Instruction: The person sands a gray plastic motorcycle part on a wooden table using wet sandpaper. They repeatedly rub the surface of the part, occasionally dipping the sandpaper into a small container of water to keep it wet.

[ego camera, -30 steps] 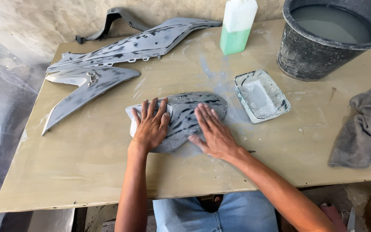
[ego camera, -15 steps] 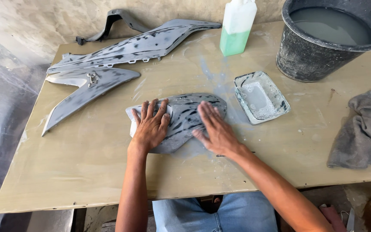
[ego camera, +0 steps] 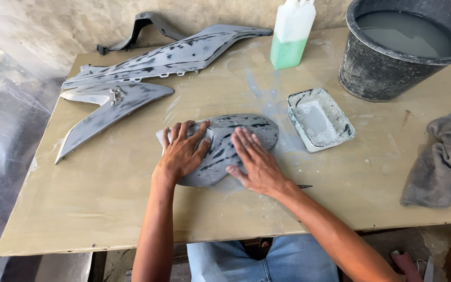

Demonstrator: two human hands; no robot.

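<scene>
A small grey bodywork panel with dark sanded streaks lies in the middle of the tan table. My left hand presses flat on its left end, fingers spread. My right hand lies flat on its middle, fingers together and pointing away from me. Whether anything is under the right palm is hidden.
Two long grey panels lie at the back left, a dark curved part behind them. A white bottle of green liquid, a black bucket of water, a soapy rectangular tray and a grey rag stand to the right.
My right hand has slid left and slightly toward me across the small panel. The left hand stays pressed on the left end.
</scene>
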